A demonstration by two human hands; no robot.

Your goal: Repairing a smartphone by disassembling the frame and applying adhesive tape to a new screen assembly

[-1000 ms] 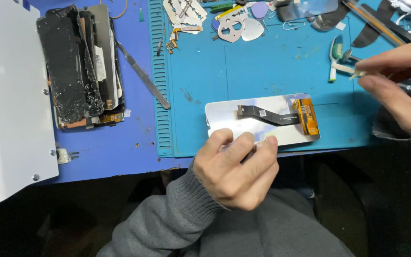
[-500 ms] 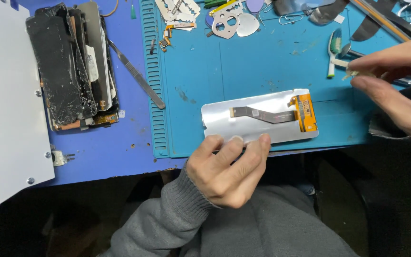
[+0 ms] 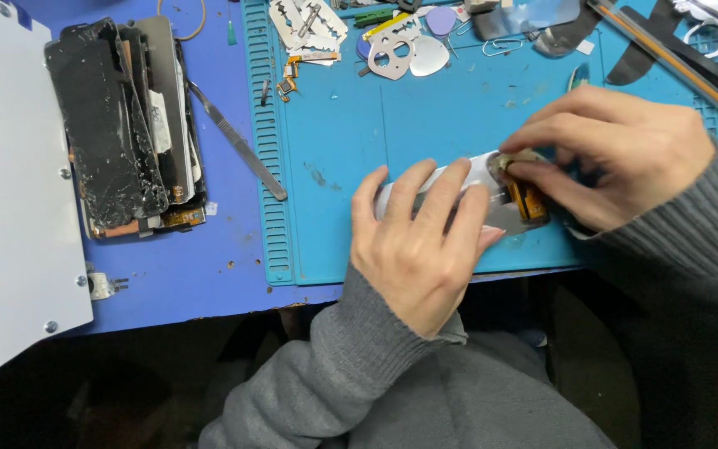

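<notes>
A silver phone screen panel [image 3: 508, 221] lies on the teal work mat [image 3: 334, 166], with an orange flex connector [image 3: 533, 202] at its right end. My left hand [image 3: 421, 245] lies flat across the panel, fingers spread, and pins it to the mat. My right hand [image 3: 617, 150] comes in from the right. Its thumb and forefinger pinch a small pale object [image 3: 512, 158] right at the connector end. Most of the panel is hidden under both hands.
A stack of broken black phone screens [image 3: 122, 125] lies on the blue table at left, beside a white device [image 3: 10, 191]. A metal spudger [image 3: 238, 141] rests by the mat's left edge. Razor blades and picks [image 3: 400, 46] and long tools [image 3: 666, 50] crowd the mat's far side.
My right hand came down from the upper right onto the panel's connector end. My left hand slid forward from the near edge and now covers most of the panel.
</notes>
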